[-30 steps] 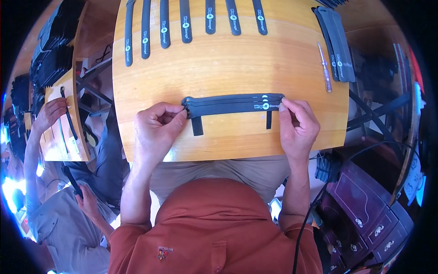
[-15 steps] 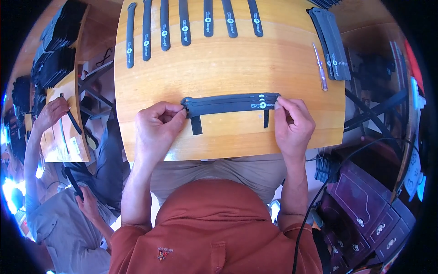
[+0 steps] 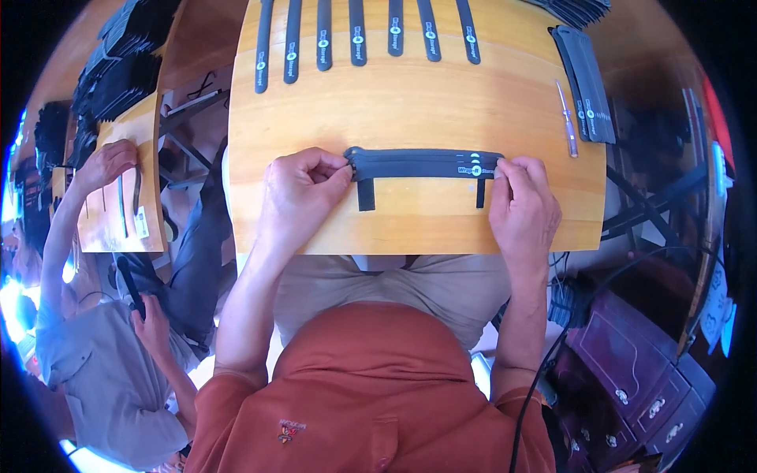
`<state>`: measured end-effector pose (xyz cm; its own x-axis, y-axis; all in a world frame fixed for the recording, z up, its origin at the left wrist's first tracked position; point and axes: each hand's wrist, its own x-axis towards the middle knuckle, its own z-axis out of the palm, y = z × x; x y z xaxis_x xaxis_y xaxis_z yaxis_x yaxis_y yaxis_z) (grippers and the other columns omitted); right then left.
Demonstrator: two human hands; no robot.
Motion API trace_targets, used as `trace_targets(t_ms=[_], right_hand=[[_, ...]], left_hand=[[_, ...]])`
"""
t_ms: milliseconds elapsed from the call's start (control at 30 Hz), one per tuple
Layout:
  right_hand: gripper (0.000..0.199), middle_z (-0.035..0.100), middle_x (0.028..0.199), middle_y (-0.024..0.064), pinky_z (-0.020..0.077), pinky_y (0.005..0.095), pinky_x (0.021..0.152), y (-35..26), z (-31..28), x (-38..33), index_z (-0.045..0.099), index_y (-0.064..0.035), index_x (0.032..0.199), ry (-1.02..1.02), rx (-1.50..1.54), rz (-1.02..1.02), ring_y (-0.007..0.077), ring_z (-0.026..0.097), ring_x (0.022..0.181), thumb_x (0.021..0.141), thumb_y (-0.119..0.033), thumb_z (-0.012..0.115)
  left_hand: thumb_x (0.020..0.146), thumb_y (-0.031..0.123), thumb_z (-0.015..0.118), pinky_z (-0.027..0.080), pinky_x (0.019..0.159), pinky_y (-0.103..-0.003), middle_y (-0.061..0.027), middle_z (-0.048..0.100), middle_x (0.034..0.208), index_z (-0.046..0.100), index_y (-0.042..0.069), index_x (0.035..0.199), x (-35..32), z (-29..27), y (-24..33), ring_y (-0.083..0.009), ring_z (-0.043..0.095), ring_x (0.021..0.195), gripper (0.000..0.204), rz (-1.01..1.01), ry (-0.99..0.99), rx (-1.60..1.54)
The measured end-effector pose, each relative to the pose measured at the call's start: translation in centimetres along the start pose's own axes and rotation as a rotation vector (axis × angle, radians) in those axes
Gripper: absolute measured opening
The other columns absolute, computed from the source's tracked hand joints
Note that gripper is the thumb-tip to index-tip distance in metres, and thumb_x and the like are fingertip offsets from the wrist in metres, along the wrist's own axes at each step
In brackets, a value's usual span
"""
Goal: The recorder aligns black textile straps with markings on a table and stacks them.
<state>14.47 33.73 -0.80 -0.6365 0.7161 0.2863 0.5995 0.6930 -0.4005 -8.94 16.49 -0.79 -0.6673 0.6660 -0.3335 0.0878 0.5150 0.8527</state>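
Observation:
A small stack of dark grey straps (image 3: 418, 164) with rounded ends and a pale printed mark lies across the near part of the wooden table (image 3: 394, 110). At its left end my left hand (image 3: 303, 189) pinches the straps between thumb and fingers. My right hand (image 3: 524, 201) pinches the other end. Beneath the stack, two short black strips stick out toward me, a wider black strip (image 3: 367, 195) near my left hand and a narrower black strip (image 3: 480, 193) near my right. How many straps are stacked is hard to see.
Several single straps (image 3: 323, 43) lie in a row at the far edge. At the right are a strap pile (image 3: 583, 87) and a screwdriver (image 3: 567, 118) with a clear handle. To the left a co-worker (image 3: 118, 370) handles straps at another table (image 3: 150, 197). A dark cabinet (image 3: 631, 355) stands lower right.
The view has shifted, so the table and everything on it sit further right and higher. Both hands keep their hold on the stack's ends. The co-worker's upper hand has moved slightly.

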Motion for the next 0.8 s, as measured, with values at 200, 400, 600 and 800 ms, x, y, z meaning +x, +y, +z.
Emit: trace_targets(t_ms=[200,400,600,800], right_hand=[[0.028,0.066,0.122,0.0112,0.0542,0.0439,0.094,-3.0,-0.3,-0.1,0.070,-0.0027,0.117,-0.095,-0.216,-0.125,0.0320,0.063,0.117,0.091,-0.012,0.071],[0.048,0.056,0.148,0.0149,0.0339,0.0508,0.121,-6.4,2.7,-1.6,0.063,0.0003,0.135,-0.223,-0.030,-0.346,0.0342,0.045,0.145,0.095,-0.027,0.068],[0.055,0.053,0.153,0.0150,0.0296,0.0517,0.124,-6.2,3.5,-2.1,0.061,0.0010,0.140,-0.272,-0.017,-0.316,0.0346,0.039,0.150,0.099,-0.035,0.065],[0.054,0.053,0.153,0.0152,0.0287,0.0522,0.124,-6.0,3.7,-2.2,0.061,0.0010,0.140,-0.262,-0.023,-0.325,0.0349,0.039,0.150,0.099,-0.034,0.064]], left_hand=[[0.087,0.005,0.077,0.056,0.066,-0.026,-0.0104,0.077,0.079,0.077,-0.005,0.096,-0.2,-0.2,0.4,-0.0111,0.072,0.071,0.014,0.035,-0.006,0.046],[0.087,0.006,0.076,0.056,0.066,-0.027,-0.0112,0.077,0.079,0.077,-0.005,0.095,0.2,0.0,-0.9,-0.0119,0.071,0.070,0.014,0.038,0.002,0.008],[0.087,0.006,0.076,0.056,0.065,-0.028,-0.0115,0.077,0.079,0.076,-0.005,0.095,0.1,0.0,-0.5,-0.0121,0.071,0.069,0.013,0.088,-0.001,0.033],[0.088,0.005,0.076,0.058,0.067,-0.033,-0.0125,0.076,0.081,0.075,-0.004,0.100,-1.1,0.1,0.6,-0.0189,0.072,0.067,0.016,0.200,0.052,0.203]])
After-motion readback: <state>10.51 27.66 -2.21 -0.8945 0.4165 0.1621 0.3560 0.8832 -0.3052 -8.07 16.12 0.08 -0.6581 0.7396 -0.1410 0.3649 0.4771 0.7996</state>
